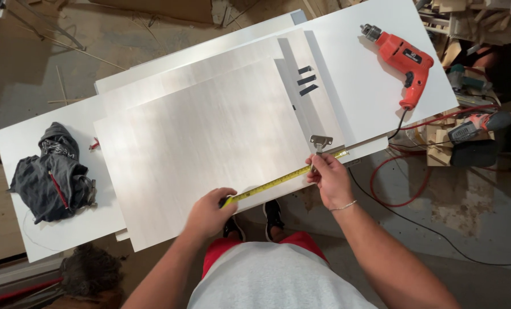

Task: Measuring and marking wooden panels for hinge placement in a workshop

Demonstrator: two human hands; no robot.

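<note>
The person is standing at the near edge of a pale wood-grain panel (204, 143), which is lying on top of a stack of other white boards (375, 74), and is stretching a yellow tape measure (278, 182) along that near edge. The left hand (210, 212) is closing around the tape's case, fingers curled tightly over it so that the case itself is mostly hidden. The right hand (329, 178) is pinching the blade between thumb and fingertips near the panel's right corner, with the tape continuing past it toward the edge of the board beneath. Just beyond the right hand's fingertips, a small metal hinge (321, 141) is sitting on the panel; it seems to be just clear of the fingers, though the view is too small to be sure. Three short dark strips (307, 79) are lying farther up the boards. A red corded drill (401, 57) is resting on the far right of the white board, and a crumpled dark garment (52, 174) is sitting at the left end.
</note>
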